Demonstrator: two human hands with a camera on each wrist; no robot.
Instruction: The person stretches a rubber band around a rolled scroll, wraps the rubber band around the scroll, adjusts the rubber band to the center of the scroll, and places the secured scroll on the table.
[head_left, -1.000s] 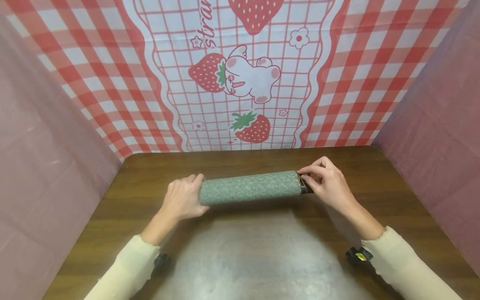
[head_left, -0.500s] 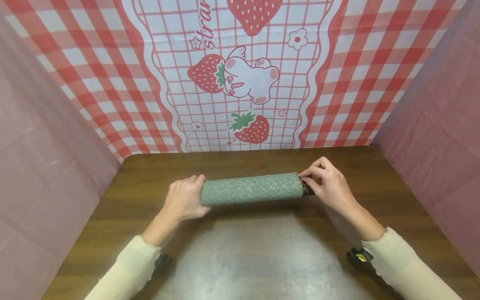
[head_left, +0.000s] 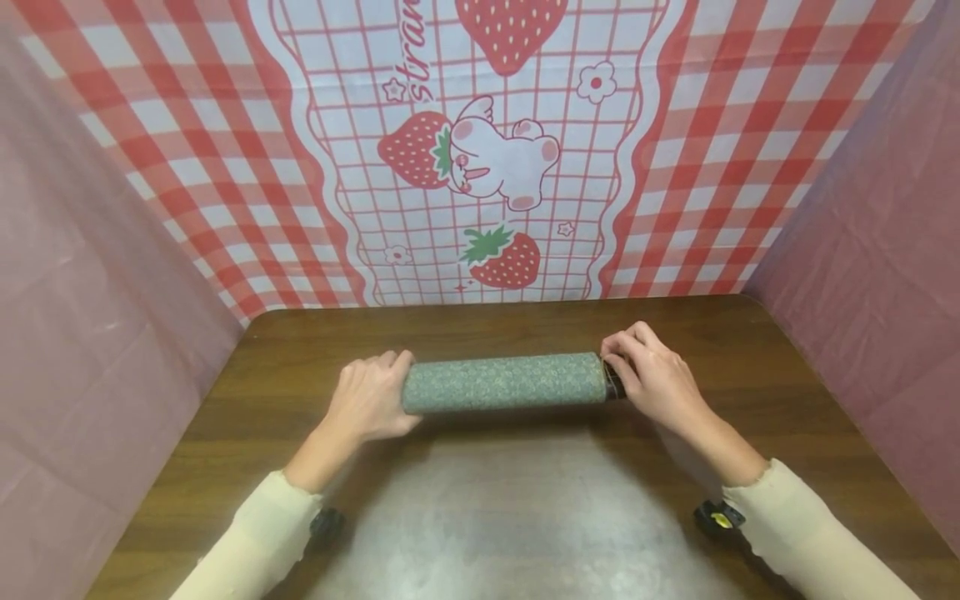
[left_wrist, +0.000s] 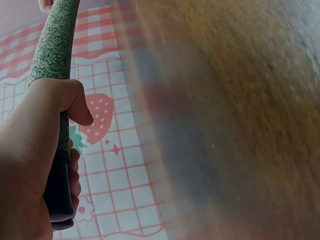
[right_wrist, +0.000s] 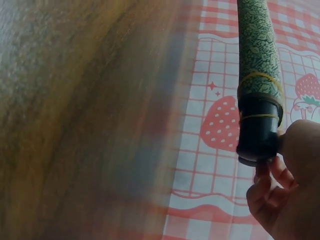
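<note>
A rolled-up scroll [head_left: 504, 382] with a green floral covering and black end knobs lies nearly level between both hands above the table. My left hand [head_left: 372, 396] grips its left end; in the left wrist view the fingers wrap under it and the black knob [left_wrist: 59, 190] sticks out below. At the other end, a thin yellow rubber band [right_wrist: 261, 76] circles the green roll, with another strand across the right black knob [right_wrist: 258, 131]. My right hand [head_left: 655, 372] is at this end, thumb and fingers seeming to pinch the band; the exact contact is hidden.
A brown wooden table [head_left: 510, 517] lies beneath, with glare toward its front. Behind it hangs a red checked strawberry cloth [head_left: 480, 167]. Pink curtains [head_left: 97, 275] close off both sides. A small black device [head_left: 720, 515] is strapped at each wrist.
The scroll's right end has dipped a little, so the scroll lies more level. My right hand has come slightly lower with its fingers drawn in more; my left hand keeps its grip.
</note>
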